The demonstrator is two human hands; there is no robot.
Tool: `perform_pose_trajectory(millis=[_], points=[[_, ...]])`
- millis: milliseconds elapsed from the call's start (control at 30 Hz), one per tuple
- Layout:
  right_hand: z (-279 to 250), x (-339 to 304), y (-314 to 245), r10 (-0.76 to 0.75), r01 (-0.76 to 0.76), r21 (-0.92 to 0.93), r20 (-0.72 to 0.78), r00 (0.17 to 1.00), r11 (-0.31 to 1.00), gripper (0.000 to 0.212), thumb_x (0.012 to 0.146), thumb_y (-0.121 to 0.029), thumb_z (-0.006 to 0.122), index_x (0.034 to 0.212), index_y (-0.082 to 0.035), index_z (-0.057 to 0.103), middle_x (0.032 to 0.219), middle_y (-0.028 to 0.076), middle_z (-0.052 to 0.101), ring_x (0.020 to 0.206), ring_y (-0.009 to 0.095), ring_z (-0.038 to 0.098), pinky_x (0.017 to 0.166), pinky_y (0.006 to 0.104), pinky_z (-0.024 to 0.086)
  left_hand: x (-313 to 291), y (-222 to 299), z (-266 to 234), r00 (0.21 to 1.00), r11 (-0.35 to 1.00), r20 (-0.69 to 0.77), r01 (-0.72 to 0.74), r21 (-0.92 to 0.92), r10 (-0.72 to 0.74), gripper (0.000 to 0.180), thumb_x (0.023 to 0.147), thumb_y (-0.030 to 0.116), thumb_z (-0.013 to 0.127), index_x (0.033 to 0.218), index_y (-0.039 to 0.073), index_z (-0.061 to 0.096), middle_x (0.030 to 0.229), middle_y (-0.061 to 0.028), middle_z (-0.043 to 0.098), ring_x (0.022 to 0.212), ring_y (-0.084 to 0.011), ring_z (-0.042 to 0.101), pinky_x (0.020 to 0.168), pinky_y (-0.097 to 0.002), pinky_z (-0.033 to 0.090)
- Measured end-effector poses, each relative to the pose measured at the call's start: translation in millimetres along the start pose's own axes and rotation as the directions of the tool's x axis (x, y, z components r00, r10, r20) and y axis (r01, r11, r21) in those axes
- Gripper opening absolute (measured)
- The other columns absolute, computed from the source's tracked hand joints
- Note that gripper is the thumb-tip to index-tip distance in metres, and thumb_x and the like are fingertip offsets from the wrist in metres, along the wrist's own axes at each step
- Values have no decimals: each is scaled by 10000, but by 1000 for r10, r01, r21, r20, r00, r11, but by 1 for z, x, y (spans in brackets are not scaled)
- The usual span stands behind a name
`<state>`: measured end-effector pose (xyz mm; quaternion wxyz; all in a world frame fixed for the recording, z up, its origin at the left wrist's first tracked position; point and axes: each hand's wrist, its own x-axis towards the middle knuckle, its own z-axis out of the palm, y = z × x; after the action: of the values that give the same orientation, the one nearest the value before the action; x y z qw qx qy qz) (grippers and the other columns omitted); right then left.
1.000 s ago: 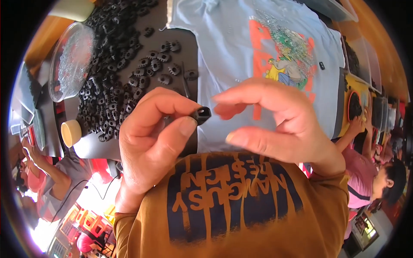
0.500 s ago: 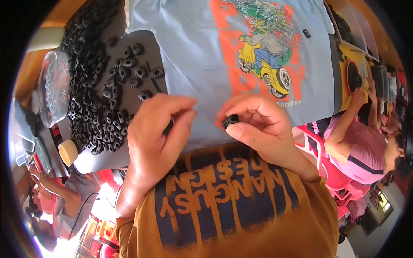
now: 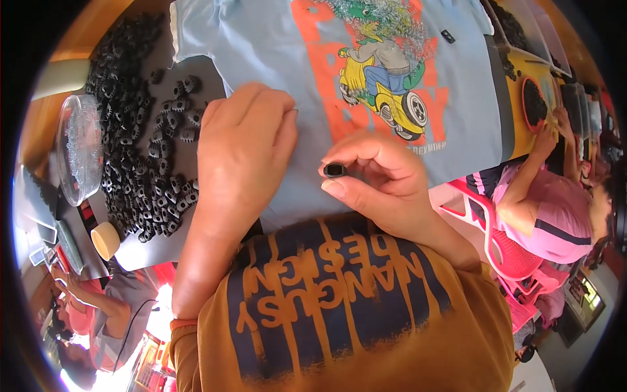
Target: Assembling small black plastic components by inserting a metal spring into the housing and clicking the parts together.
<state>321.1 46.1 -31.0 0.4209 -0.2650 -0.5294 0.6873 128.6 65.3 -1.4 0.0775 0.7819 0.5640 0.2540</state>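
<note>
My right hand [image 3: 385, 183] pinches a small black plastic piece [image 3: 335, 170] between thumb and forefinger; its dark oval opening faces up. My left hand [image 3: 245, 140] is just to the left and a little farther away, back upward, fingers curled together over the light blue T-shirt [image 3: 271, 59]. What its fingertips hold, if anything, is hidden. Many similar black pieces with toothed edges lie in a heap [image 3: 140, 150] left of my left hand. A pile of tiny silvery springs [image 3: 418, 42] rests on the shirt's printed picture, beside one lone black part [image 3: 447, 36].
At the far left stands a clear round dish [image 3: 80, 150] of silvery springs, with a cream cup [image 3: 105, 240] nearer. Boxes of black parts [image 3: 513, 29] and a red bowl [image 3: 534, 104] are at the right. Co-workers sit on both sides, one by a pink chair [image 3: 503, 251].
My left hand has moved farther away and turned its back upward. My right hand has shifted slightly left and up, and the black piece in it has turned, showing its opening.
</note>
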Motion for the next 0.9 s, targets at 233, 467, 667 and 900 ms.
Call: perform_pose_trajectory(millis=[233,467,667,900], points=[[7,4,0,-29,24,-54,-96,995,998,168,813,-27,724,963,-28,650,864,26,602,721,85,565,626,237,453,-25,27,-41,857,575,327,512,-638,-399,138,772,-65,670,874,11,617,787,-48,621,685,-110,578,627,-248,460],[5,5,0,-102,91,-279,-25,995,956,221,752,-33,756,947,-39,652,830,38,606,690,118,564,611,246,449,-27,21,-40,943,698,280,323,-640,-179,153,769,-82,654,889,11,637,793,-61,628,696,-161,594,632,-264,462],[4,6,-3,-98,101,-317,26,995,943,209,743,-12,746,923,-21,641,839,60,610,707,153,562,597,265,440,-28,21,-39,979,840,201,134,-525,-31,209,724,-80,682,917,-2,662,841,-98,631,719,-213,592,614,-292,458],[3,5,-5,-38,43,-314,21,999,949,220,745,26,736,937,0,632,853,79,620,722,161,571,608,264,436,-31,14,-37,987,874,136,-9,-486,86,344,663,-36,746,997,24,688,827,-91,638,739,-253,611,601,-322,475]])
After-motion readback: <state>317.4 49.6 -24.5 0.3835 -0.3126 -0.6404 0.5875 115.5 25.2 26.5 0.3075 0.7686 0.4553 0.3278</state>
